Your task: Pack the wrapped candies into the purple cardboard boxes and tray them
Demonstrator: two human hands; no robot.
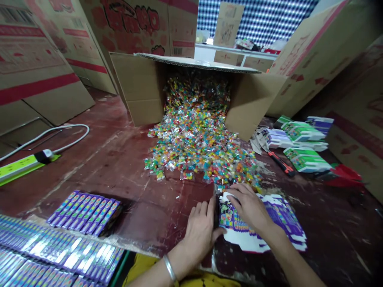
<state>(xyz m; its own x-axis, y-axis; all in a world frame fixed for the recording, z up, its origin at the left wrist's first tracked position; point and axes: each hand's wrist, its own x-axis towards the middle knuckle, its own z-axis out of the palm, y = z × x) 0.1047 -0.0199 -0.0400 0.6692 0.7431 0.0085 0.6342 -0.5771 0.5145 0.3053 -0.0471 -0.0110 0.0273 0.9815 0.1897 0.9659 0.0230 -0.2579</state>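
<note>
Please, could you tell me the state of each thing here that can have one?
Cardboard box: open at the front.
Candy packets: heaped, spilling from the box.
Purple cartons: flat, overlapping.
Small purple boxes: folded up, side by side.
Power strip: cable attached; on or off unclear.
Cutter: laid down; too small to tell if extended.
Left hand: fingers extended, beside the cartons.
Right hand: laid over the cartons.

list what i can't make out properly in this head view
Head view: the right hand covers part of the flattened printed boxes, so whether it grips one is unclear.
Head view: the back of the open carton is hidden by shadow and heaped candy packets.
Head view: the left edge cuts off the yellow-green power strip and rows of purple packs.
Head view: lettering on the green-and-white boxes is too small.
</note>
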